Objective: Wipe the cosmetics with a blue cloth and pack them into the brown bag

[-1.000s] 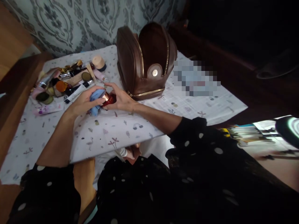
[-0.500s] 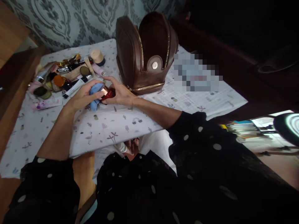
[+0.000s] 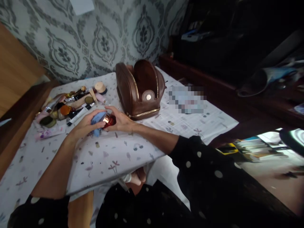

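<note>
Between my hands is a small dark red bottle (image 3: 110, 121) with a shiny gold cap. My right hand (image 3: 122, 121) curls its fingers and thumb around the red body. On the cap side, my left hand (image 3: 85, 126) grips a bunched blue cloth (image 3: 97, 123), its thumb at the gold cap. Both hands are just above the patterned white cloth on the table. Right behind them stands a brown handbag (image 3: 140, 91), unzipped at the top, with a round snap on its flap.
Makeup lies in a pile (image 3: 71, 106) at the left, with tubes, compacts and an orange-lidded jar. A pink-and-white tube (image 3: 51, 132) is nearest the front. Right of the bag lies a blurred-out item (image 3: 187, 99). Patterned wallpaper (image 3: 104, 41) rises behind the table.
The view has tilted up, so the table and bag sit lower and more wall shows. Both hands keep their hold on the bottle and the blue cloth.
</note>
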The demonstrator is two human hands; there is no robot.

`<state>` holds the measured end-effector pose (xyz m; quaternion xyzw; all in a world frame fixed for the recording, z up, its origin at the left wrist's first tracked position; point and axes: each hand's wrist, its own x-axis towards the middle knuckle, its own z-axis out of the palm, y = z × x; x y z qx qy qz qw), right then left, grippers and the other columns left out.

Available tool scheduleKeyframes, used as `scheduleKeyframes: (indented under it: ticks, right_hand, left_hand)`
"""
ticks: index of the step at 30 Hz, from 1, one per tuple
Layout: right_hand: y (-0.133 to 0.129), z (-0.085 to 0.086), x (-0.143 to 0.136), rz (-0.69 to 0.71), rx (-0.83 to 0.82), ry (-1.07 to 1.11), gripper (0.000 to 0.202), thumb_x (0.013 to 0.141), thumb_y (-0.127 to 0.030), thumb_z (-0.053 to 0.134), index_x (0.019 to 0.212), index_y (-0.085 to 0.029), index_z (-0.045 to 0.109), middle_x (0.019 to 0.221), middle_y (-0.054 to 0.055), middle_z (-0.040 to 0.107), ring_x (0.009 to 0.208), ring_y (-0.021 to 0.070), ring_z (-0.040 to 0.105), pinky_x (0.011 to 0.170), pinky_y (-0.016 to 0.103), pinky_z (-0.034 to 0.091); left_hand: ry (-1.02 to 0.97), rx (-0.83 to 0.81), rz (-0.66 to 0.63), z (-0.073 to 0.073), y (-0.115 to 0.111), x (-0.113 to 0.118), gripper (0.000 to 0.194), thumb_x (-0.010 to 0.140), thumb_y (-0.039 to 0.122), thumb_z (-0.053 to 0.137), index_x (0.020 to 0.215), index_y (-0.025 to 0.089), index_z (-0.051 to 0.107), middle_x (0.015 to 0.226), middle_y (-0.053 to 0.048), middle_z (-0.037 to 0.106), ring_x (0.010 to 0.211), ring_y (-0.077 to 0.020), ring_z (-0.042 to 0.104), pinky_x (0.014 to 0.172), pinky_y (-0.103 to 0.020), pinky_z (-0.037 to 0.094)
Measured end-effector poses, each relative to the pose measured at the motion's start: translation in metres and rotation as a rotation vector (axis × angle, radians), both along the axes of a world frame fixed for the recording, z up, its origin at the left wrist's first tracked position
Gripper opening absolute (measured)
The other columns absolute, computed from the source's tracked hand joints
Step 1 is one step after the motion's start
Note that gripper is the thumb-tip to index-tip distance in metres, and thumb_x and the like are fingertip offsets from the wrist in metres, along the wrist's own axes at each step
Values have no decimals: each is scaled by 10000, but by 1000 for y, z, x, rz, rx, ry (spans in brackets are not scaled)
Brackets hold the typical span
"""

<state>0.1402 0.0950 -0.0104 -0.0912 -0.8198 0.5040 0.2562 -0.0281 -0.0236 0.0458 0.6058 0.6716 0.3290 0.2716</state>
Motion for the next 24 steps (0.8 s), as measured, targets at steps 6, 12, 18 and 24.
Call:
scheduleKeyframes:
  ticks: [6, 12, 18, 24]
  right_hand:
    - [1, 3, 1, 38, -42, -10, 1030, 670, -401, 872, 1504, -186, 307, 1006, 26, 638, 910, 195, 631, 899, 364, 507]
    - [-2, 12, 4, -24, 13, -70, 1063, 662, -392, 880, 1524, -180, 296, 904, -11, 621, 840, 195, 639, 852, 339, 515]
    - [4, 9, 0, 26, -40, -97, 1178, 579, -461, 919, 1539, -249, 270, 874, -29, 606, 899, 250, 657, 846, 346, 521]
    - [7, 10, 2, 41, -99, -73, 1203, 540, -442, 945, 1530, -310, 274, 929, -19, 620, 1019, 284, 648, 900, 357, 520]
  left_hand:
    - [-59, -28, -17, 2, -2, -2, 744, 736, 563, 747, 1348, 185, 554, 1353, -115, 632, 1203, -306, 621, 1030, -360, 507]
    - [69, -21, 38, -5, 1, -2, 709, 790, 637, 646, 1308, 161, 560, 1227, -127, 670, 1151, -319, 622, 1037, -431, 487]
    - [60, -70, 27, -8, 2, -11, 680, 777, 615, 673, 1317, 210, 592, 1265, -112, 675, 1204, -364, 607, 1076, -477, 467]
    - [46, -19, 35, -3, 2, -11, 643, 726, 617, 700, 1317, 373, 628, 1382, -19, 645, 1348, -388, 530, 1127, -485, 448]
